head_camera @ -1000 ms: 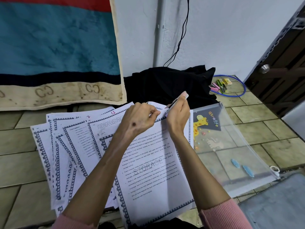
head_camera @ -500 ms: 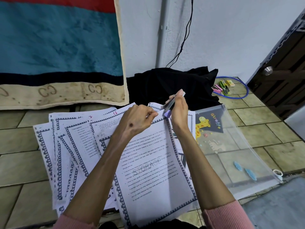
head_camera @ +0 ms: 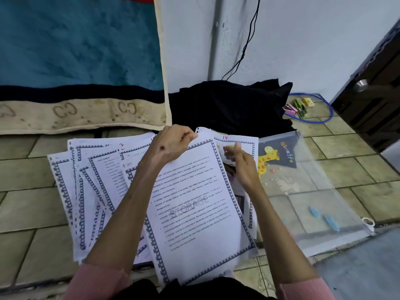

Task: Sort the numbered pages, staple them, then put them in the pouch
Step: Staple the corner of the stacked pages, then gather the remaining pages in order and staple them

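Numbered printed pages with a block border lie fanned on the tiled floor (head_camera: 71, 191). On top lies a page watermarked STORAGE (head_camera: 194, 213). My left hand (head_camera: 173, 144) pinches its top edge. To its right a page marked 14 (head_camera: 244, 141) shows from underneath. My right hand (head_camera: 240, 167) rests on that page, thumb and forefinger apart; whether anything sits in its palm is hidden. The clear zip pouch (head_camera: 303, 202) with a giraffe print lies flat to the right, touching the pages.
A black cloth (head_camera: 227, 105) is heaped behind the pages against the wall, with a cable (head_camera: 249, 40) hanging above it. A blue blanket (head_camera: 75, 61) hangs at left. Coloured clips (head_camera: 298, 107) lie inside a blue ring by the dark door (head_camera: 378, 94). A grey mat (head_camera: 368, 267) is at bottom right.
My right hand has dropped from beside my left hand onto page 14, and the slim object it held up is no longer visible. My left hand shifted slightly left along the top edge.
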Tool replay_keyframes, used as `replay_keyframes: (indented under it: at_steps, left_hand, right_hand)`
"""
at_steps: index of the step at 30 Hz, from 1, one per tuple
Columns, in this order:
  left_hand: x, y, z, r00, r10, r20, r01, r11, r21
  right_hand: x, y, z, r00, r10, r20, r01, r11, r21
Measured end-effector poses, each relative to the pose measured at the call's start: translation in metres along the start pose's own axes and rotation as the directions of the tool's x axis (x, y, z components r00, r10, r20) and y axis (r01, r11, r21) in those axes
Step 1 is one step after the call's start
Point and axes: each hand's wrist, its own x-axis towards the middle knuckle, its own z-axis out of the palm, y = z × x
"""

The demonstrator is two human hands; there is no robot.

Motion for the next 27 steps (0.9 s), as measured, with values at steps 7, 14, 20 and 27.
replay_keyframes:
  at_steps: [7,14,20,27]
  left_hand:
    - [0.028,0.044,-0.012,0.995,0.081,-0.053,-0.084,0.996,-0.041]
    - [0.015,0.098,0.055,0.961,-0.179,-0.212,0.049,0.862,-0.504]
    - [-0.005,0.123,0.180,0.964,-0.160,0.213,0.263,0.696,-0.668]
    - [-0.025,0.134,0.225,0.996,0.058,0.071,-0.067,0.990,0.127]
  right_hand:
    - [-0.017,-0.002,-0.039,0.963,-0.041,0.266,0.004,0.990,0.140]
    - [-0.002,0.019,-0.165,0.969,0.108,-0.220,-0.090,0.992,0.090]
    - [0.010,0.075,-0.216,0.912,0.169,-0.373,-0.292,0.906,-0.305]
    - [0.006,0.130,-0.175,0.897,0.108,-0.428,-0.371,0.712,-0.596]
